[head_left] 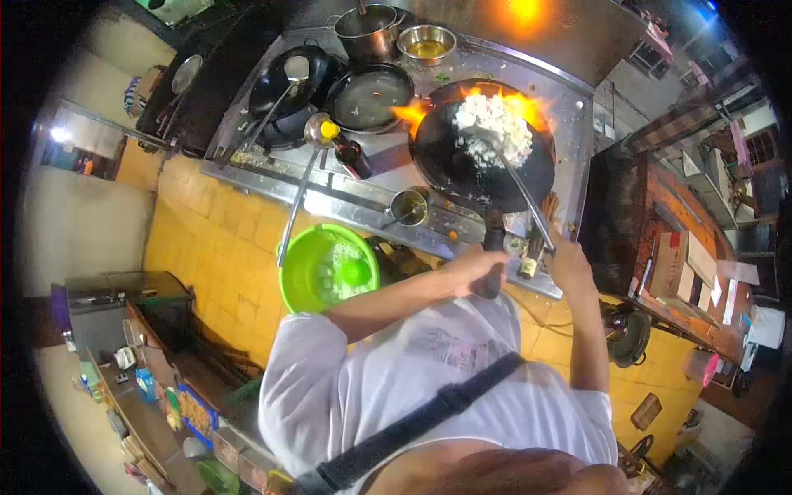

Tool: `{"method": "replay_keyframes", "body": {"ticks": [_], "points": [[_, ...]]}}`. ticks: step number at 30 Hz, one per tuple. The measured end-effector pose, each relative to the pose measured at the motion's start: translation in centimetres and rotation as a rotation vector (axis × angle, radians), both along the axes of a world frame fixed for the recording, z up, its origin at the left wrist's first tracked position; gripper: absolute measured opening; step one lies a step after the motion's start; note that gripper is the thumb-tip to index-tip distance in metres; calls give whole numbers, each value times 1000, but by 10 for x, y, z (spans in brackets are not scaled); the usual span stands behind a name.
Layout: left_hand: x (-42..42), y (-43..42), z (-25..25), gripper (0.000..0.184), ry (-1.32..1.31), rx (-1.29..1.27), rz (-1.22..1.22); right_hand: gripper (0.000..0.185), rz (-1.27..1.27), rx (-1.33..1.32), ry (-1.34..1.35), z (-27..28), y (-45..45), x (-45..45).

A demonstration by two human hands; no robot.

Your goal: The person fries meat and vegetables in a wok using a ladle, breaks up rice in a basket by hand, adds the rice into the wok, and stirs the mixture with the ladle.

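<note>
My left hand [474, 272] is closed round the dark handle of a black wok [437, 153] on the stove. My right hand [569, 262] grips a long metal ladle [524, 190], which slants into the wok. Its head is partly hidden by white food pieces [495, 124] heaped at the wok's far side. Orange flames [532, 107] rise round the far rim and the left edge. Beside the wok's near edge stands a small metal cup [409, 207]. Near my right hand lies a small labelled item [530, 262] on the counter edge.
A green bucket [285, 285] stands left of my left arm. On the stove are a dark pan [371, 95], another wok [268, 87], a pot [363, 41], a metal bowl [427, 45], a dark bottle [352, 157] and another ladle [301, 194]. Cardboard boxes [681, 268] lie right.
</note>
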State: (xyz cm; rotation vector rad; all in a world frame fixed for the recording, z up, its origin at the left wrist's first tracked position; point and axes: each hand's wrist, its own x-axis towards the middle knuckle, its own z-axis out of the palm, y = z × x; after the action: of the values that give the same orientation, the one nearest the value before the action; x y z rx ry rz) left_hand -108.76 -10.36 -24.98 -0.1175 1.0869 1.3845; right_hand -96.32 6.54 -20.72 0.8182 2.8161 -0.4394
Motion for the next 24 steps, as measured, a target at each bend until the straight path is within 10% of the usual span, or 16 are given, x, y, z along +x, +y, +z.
{"method": "replay_keyframes", "body": {"ticks": [5, 11, 17, 20, 23, 24], "points": [[-55, 19, -73, 13, 334, -62, 150, 51, -2, -21, -95, -12, -4, 2], [4, -14, -13, 11, 40, 5, 19, 53, -69, 151, -80, 21, 7, -2], [-55, 16, -138, 13, 494, 187, 123, 43, -275, -496, 376, -34, 11, 4], [-67, 30, -152, 18, 464, 110, 184, 35, -316, -833, 317, -185, 46, -20], [-72, 22, -165, 29, 642, 3, 60, 27, -574, -1022, 117, -102, 37, -71], [-59, 12, -142, 40, 1180, -296, 160, 24, -552, -968, 175, -82, 42, -81]]}}
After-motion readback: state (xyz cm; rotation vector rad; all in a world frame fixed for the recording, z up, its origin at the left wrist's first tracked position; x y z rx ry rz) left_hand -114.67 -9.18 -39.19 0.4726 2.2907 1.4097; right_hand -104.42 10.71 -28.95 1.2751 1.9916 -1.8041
